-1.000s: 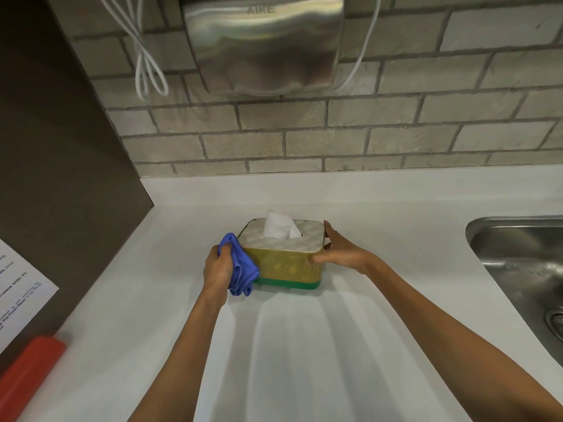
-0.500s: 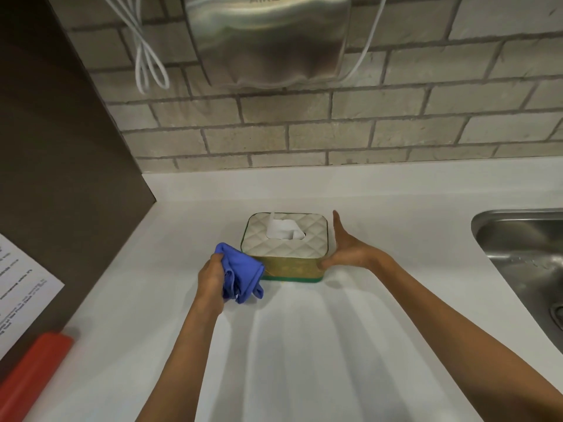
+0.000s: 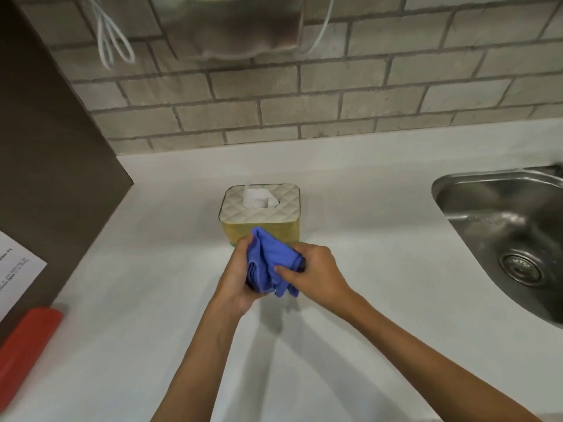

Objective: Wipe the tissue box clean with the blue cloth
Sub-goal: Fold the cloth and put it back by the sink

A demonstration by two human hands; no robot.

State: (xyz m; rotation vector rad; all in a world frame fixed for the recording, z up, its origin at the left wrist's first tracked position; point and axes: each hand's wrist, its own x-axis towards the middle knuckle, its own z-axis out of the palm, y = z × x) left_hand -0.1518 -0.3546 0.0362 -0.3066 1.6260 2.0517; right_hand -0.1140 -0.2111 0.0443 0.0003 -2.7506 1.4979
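The tissue box (image 3: 261, 208) stands upright on the white counter, with a quilted cream lid, yellow-gold sides and a white tissue poking out of its slot. Just in front of it, both hands hold the bunched blue cloth (image 3: 269, 266). My left hand (image 3: 236, 278) cups the cloth from the left and below. My right hand (image 3: 316, 271) pinches its right side with thumb and fingers. The cloth hides the lower front of the box; neither hand touches the box.
A steel sink (image 3: 505, 236) is set into the white counter (image 3: 152, 269) at the right. A red object (image 3: 26, 345) and a printed paper (image 3: 15, 269) lie at the far left by a dark panel (image 3: 45, 132). A metal hand dryer (image 3: 237, 22) and white cables (image 3: 109, 38) hang on the brick wall.
My right hand has left the box's right side and come to the cloth. My left hand has carried the cloth from the box's left side to its front, where both hands now hold it.
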